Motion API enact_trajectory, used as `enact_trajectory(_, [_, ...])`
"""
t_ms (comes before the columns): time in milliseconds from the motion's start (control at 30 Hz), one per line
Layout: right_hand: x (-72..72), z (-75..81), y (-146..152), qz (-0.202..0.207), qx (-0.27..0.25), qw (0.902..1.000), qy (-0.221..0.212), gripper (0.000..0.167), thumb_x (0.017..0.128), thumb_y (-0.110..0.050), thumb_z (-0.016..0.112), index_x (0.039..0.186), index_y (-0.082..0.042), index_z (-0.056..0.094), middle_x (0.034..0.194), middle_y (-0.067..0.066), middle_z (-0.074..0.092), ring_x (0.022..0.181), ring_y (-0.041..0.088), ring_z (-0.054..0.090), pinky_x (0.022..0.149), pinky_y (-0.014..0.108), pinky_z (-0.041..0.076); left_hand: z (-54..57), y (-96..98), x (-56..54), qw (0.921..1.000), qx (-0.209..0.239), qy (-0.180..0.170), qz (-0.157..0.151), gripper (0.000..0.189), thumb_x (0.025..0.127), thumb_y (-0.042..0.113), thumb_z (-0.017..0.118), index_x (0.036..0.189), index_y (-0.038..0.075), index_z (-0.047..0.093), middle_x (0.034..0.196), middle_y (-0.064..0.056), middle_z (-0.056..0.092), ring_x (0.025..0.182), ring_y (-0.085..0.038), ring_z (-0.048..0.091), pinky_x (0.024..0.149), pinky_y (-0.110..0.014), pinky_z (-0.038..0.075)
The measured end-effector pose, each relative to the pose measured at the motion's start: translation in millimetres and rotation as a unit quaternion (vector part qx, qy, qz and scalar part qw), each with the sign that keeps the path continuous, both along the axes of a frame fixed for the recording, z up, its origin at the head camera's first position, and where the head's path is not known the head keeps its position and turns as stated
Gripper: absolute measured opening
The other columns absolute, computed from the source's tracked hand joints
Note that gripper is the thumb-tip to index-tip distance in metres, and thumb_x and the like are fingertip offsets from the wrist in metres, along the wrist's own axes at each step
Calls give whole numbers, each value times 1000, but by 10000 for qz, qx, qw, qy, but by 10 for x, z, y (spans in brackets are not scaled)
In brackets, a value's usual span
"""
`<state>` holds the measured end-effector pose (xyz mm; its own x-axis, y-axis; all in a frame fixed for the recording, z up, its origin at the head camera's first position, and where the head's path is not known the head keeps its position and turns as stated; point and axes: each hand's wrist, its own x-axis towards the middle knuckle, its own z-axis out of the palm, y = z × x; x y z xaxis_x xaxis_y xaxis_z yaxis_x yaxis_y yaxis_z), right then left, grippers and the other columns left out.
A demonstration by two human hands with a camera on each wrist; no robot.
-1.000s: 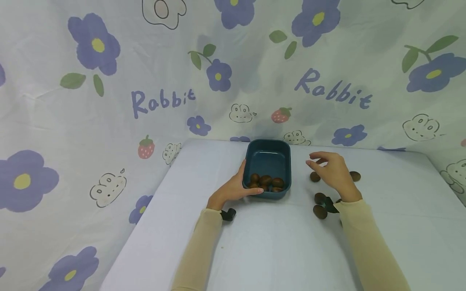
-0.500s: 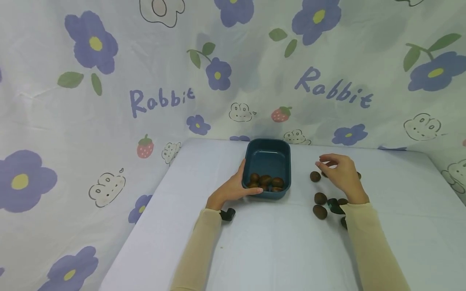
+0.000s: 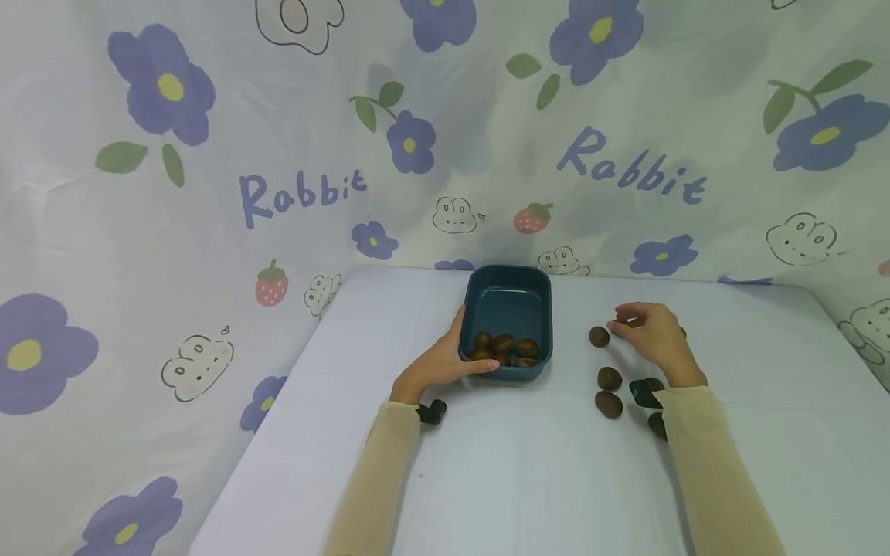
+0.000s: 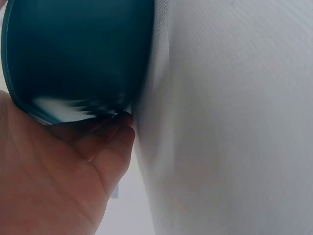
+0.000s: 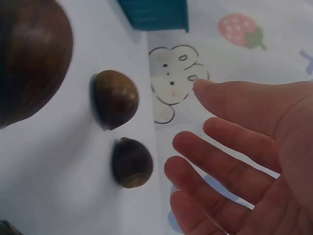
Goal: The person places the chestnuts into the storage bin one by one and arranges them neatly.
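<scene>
My left hand (image 3: 443, 357) grips the near left corner of a dark teal rectangular container (image 3: 511, 309), thumb over the near rim and fingers along the left side. In the left wrist view the fingers curl against the container wall (image 4: 78, 49). Several brown chestnuts (image 3: 504, 344) lie at the container's near end. My right hand (image 3: 653, 336) hovers over the table to the right, holding nothing. One chestnut (image 3: 599, 337) sits just left of its fingertips; another is mostly hidden behind them. In the right wrist view, two chestnuts (image 5: 117, 98) lie before the spread, relaxed fingers (image 5: 220, 166).
More chestnuts lie nearer on the white table (image 3: 528, 463): a pair (image 3: 609, 405) stands close together, and others (image 3: 657, 425) are partly covered by the right sleeve and black wrist camera (image 3: 643, 394). A flowered cloth (image 3: 417, 77) hangs behind the table.
My right hand has moved right, away from the container, then lowered towards the chestnuts at the back, its thumb and fingers coming nearer them. The left hand and container have stayed put.
</scene>
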<state>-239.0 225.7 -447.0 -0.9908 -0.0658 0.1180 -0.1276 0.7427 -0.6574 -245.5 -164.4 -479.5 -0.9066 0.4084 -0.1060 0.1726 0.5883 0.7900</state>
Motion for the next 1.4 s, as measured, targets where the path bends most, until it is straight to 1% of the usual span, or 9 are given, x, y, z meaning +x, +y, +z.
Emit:
enact_trajectory(100, [-19, -36, 4, 119, -86, 9997, -207, 44, 98, -25, 71, 130, 5, 66, 120, 26, 73, 109, 42, 68, 82, 42, 55, 14, 0, 11, 9999, -74, -59, 53, 138, 75, 75, 78, 165, 31, -17, 177, 0, -1, 162, -30, 16, 126, -62, 25])
enact_trajectory(200, [-37, -70, -1, 171, -158, 9986, -469, 46, 97, -25, 72, 131, 6, 65, 122, 26, 72, 111, 42, 67, 88, 50, 54, 26, 0, 18, 9998, -151, -99, 91, 138, 75, 76, 77, 165, 29, -17, 177, 0, -1, 162, -31, 16, 127, -61, 25])
enact_trajectory(333, [-54, -118, -6, 187, -116, 9974, -690, 50, 96, -25, 74, 133, 6, 63, 124, 26, 70, 111, 41, 66, 90, 52, 54, 23, -1, 24, 9997, -181, -92, 101, 139, 74, 77, 77, 165, 28, -17, 177, -1, -1, 162, -31, 16, 126, -61, 25])
enact_trajectory(533, [-71, -168, 0, 232, -86, 9972, -705, 52, 94, -24, 75, 133, 8, 63, 126, 29, 68, 109, 41, 66, 89, 51, 54, -5, 0, 15, 9998, -167, -65, 60, 139, 75, 76, 77, 165, 31, -18, 177, 1, -3, 162, -30, 15, 127, -61, 24])
enact_trajectory(700, [-68, -173, -17, 251, -79, 9966, -780, 53, 94, -24, 76, 134, 8, 62, 128, 30, 67, 110, 41, 66, 93, 54, 54, -12, -2, 10, 9998, -192, -60, 71, 139, 75, 76, 77, 165, 30, -17, 177, 1, -2, 162, -30, 15, 127, -61, 24])
enact_trajectory(933, [-82, -163, -52, 353, -74, 9954, -888, 54, 93, -23, 77, 133, 10, 62, 127, 31, 67, 110, 41, 67, 95, 55, 54, -2, -9, 20, 9998, -171, -78, 76, 138, 75, 75, 77, 165, 32, -18, 177, 1, -2, 162, -30, 15, 127, -61, 24])
enact_trajectory(1100, [-91, -177, -69, 394, -52, 9955, -859, 53, 91, -21, 78, 131, 11, 63, 126, 32, 68, 109, 41, 67, 94, 55, 54, -3, -13, 25, 9999, -117, -42, 40, 137, 76, 74, 78, 165, 30, -17, 177, 1, -3, 162, -30, 14, 127, -61, 24])
enact_trajectory(1267, [-106, -224, -99, 391, -7, 9955, -861, 51, 91, -18, 78, 130, 11, 64, 124, 31, 69, 108, 40, 67, 94, 54, 55, -16, -13, 20, 10000, -56, -38, 31, 138, 76, 73, 78, 165, 29, -16, 177, 1, -2, 162, -29, 14, 127, -61, 23])
enact_trajectory(1400, [-128, -252, -107, 400, 91, 9961, -784, 51, 91, -17, 78, 130, 12, 64, 126, 32, 68, 112, 43, 66, 96, 56, 55, -9, -8, 15, 9999, -43, -75, 73, 140, 74, 75, 79, 166, 28, -16, 177, 0, -2, 163, -30, 14, 127, -61, 23])
